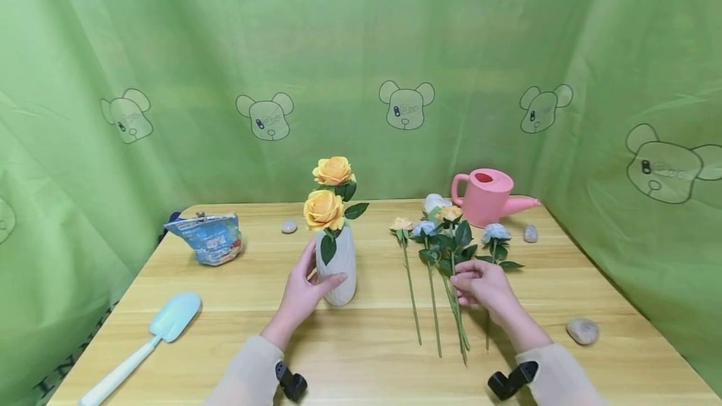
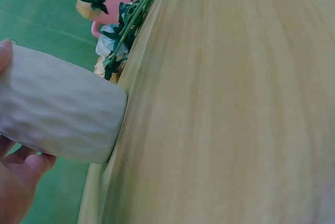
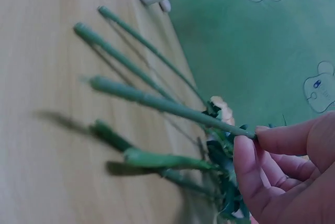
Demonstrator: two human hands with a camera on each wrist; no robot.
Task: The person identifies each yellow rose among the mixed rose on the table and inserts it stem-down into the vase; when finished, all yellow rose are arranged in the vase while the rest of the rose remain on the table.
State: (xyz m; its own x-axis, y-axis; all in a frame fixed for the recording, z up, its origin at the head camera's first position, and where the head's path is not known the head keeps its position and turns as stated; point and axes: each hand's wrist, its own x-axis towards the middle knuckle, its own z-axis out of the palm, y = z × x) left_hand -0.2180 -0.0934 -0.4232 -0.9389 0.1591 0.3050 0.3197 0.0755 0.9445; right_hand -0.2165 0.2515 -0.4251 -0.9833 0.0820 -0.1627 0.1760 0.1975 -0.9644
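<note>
My left hand grips a white textured vase, thumb across its front. In the left wrist view the vase has its base at the wooden tabletop. Two yellow-orange roses with green leaves stand in it. My right hand pinches the green stem of a pale orange rose between thumb and fingertips. In the right wrist view that stem slants up off the table. Around it lie a cream rose, blue roses and a white rose, their stems towards me.
A pink watering can stands behind the flowers. A blue bag sits at the back left, with a light blue trowel before it. Stones lie at the right and back. Green curtains enclose the wooden table.
</note>
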